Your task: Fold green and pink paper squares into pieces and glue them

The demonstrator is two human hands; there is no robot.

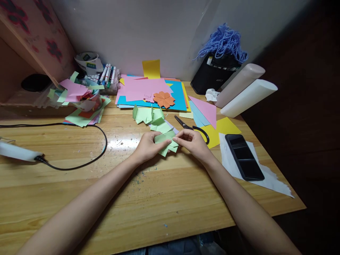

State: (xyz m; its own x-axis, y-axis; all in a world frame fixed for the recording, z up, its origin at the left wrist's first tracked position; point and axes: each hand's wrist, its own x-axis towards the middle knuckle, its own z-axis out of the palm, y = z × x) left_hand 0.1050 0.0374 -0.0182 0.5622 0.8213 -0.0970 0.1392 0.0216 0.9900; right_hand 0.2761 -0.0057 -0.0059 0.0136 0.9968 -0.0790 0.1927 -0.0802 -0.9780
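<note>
Toward the far-left part of the desk (191, 202), I am seeing a cup (89, 105) brimming with paper scraps, and nearer, a white device (20, 150) is trailing a black cord (106, 141). Marker pens (106, 75) are leaning in a clear holder close to the far edge. Along that edge a stack of coloured paper (178, 97) is lying, with an orange paper flower (164, 100) resting on it.

Midway across, my left hand (147, 146) is gripping the left side of a pale green folded paper (163, 136), thumb laid over its face. The paper's pointed tips are facing the desk's near edge; its long axis I am not managing to tell, since fingers are covering both sides. It is looking matt, creased and layered, with notches along its lower outline. It is sitting between my hands, and beyond it other green pieces (143, 115) are lying toward the far edge. My right hand (195, 143) is pinching the paper's right side between thumb and finger.

Just beyond that hand, black-handled scissors (189, 127) are lying beside a yellow sheet (228, 125). Near the right edge a phone (244, 157) is resting on white torn paper (275, 177), and farther back two bottles (249, 97) are standing.
</note>
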